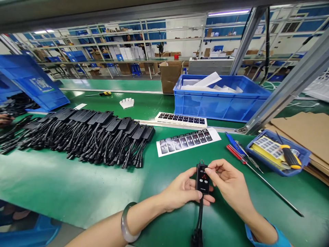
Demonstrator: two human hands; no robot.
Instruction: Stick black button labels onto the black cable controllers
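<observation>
My left hand (pixel 185 190) holds a small black controller box (pixel 203 188) upright, thumb on its lower front and fingers behind it. Its face bears a black label sticker (pixel 204 177) with red marks and two pale buttons. A wire loop sticks out at the top, and black cables (pixel 199 218) hang from the bottom to connectors. My right hand (pixel 227 180) has thumb and forefinger closed at the label's upper right corner, covering part of it. Just beyond my hands lies a white sheet of similar black stickers (pixel 189 141).
Many black controllers with cables (pixel 110 137) lie in rows at left. Another sticker stack (pixel 181 119) sits before a blue bin (pixel 213 103) of white paper. At right are a long red-handled screwdriver (pixel 267 181), a blue tool tray (pixel 259 164) and cardboard (pixel 303 127). Someone's hand (pixel 5 120) shows far left.
</observation>
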